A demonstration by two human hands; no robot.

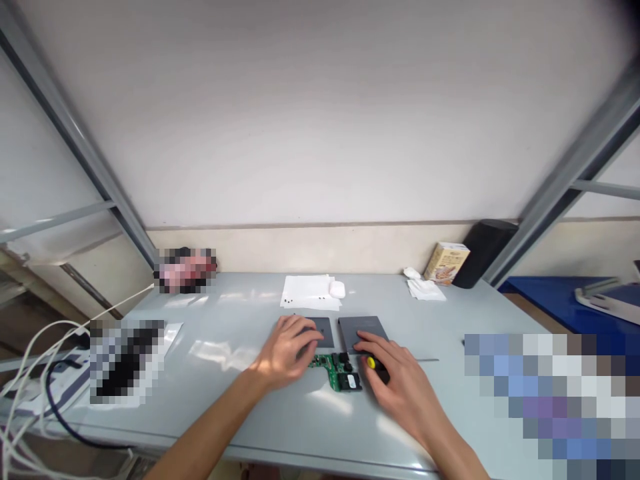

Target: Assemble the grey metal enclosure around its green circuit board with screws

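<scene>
At a grey desk (225, 413), holding left hand (286, 350), fingers apart, over dark panel (325, 331) beside circuit board (333, 377); clamping screwdriver (371, 362) in fingers of right hand (397, 373); seemingly positioning panel, next calling for careful alignment.

Indoor workplace at a grey desk (425, 323); whether home or dormitory cannot be told. The desk is set against a bare wall (320, 127) and flanked left and right by metal posts (75, 131); a green circuit board (333, 382) is laid out near, a printed carton (447, 263) and tissues (425, 289) far right.
</scene>
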